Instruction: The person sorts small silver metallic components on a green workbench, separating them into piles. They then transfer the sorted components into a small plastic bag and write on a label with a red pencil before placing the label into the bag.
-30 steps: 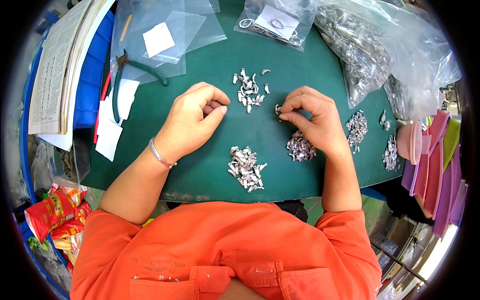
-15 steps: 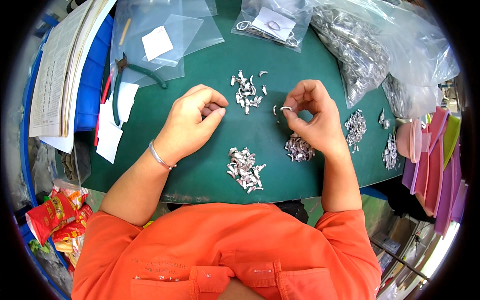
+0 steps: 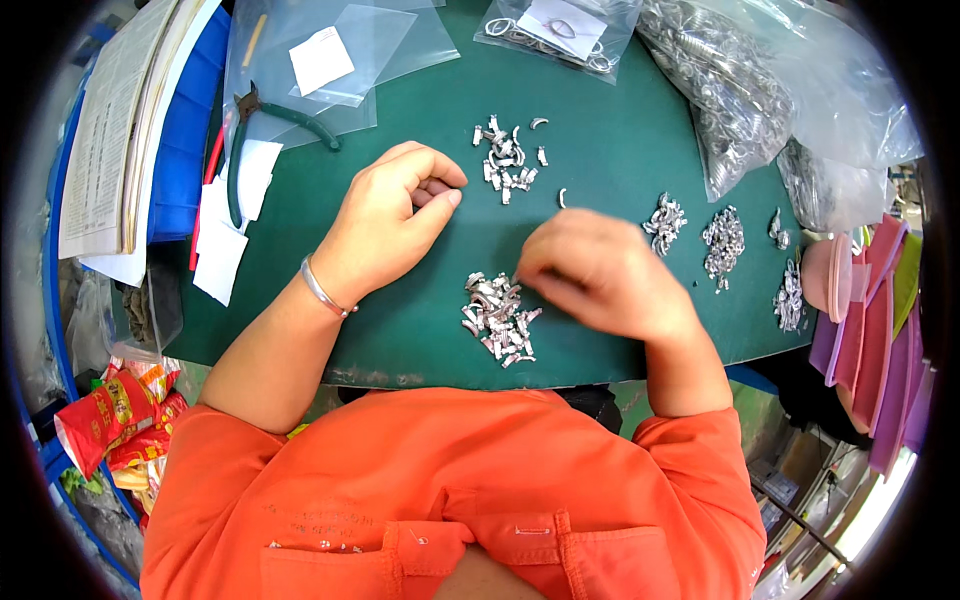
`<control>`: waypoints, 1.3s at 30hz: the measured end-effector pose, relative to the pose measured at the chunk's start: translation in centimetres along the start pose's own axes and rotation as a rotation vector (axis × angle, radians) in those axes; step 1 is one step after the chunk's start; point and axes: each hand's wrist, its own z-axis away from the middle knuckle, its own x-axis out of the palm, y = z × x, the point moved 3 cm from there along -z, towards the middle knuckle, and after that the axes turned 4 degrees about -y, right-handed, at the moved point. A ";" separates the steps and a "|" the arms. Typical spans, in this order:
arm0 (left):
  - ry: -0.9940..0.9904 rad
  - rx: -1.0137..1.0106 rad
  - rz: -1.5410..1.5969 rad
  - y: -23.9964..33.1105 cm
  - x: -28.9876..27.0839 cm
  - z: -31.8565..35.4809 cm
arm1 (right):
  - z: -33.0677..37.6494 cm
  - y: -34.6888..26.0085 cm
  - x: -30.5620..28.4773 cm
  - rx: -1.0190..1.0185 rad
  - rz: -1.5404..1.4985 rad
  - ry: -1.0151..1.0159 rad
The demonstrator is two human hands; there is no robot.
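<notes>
Small curved silvery metal pieces lie in heaps on the green table. My left hand (image 3: pixel 390 218), a bangle on its wrist, rests on the table with its fingers curled and thumb pressed to the forefinger; what it holds, if anything, is hidden. My right hand (image 3: pixel 605 275) is smeared by motion, its fingertips at the right side of the near heap of metal pieces (image 3: pixel 498 325). Beyond both hands lies a far heap of metal pieces (image 3: pixel 506 168). A single curved piece (image 3: pixel 562 198) lies just beyond my right hand.
More heaps of small metal parts (image 3: pixel 724 243) lie to the right. Plastic bags of metal parts (image 3: pixel 735 110) fill the far right. Green-handled pliers (image 3: pixel 236 175), papers (image 3: pixel 222 262) and clear bags (image 3: pixel 395 50) lie left. A blue bin (image 3: pixel 190 130) stands at the left edge.
My right hand has moved left and nearer to me, from pinching a curved piece to the near heap. A heap it covered on the right now shows. The left hand keeps its curled pose.
</notes>
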 end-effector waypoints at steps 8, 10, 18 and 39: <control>0.008 -0.001 -0.002 0.0 -0.1 0.2 | 0.2 1.6 -2.2 0.355 0.181 0.284; 0.003 0.005 -0.003 0.1 0.0 0.0 | 0.6 2.7 -2.2 0.479 0.196 0.252; -0.004 -0.001 0.012 0.0 0.1 0.0 | 0.3 3.1 -1.7 0.229 0.102 0.259; -0.023 -0.010 0.000 -0.1 0.1 0.0 | 4.3 2.0 -6.6 0.307 -0.101 -0.094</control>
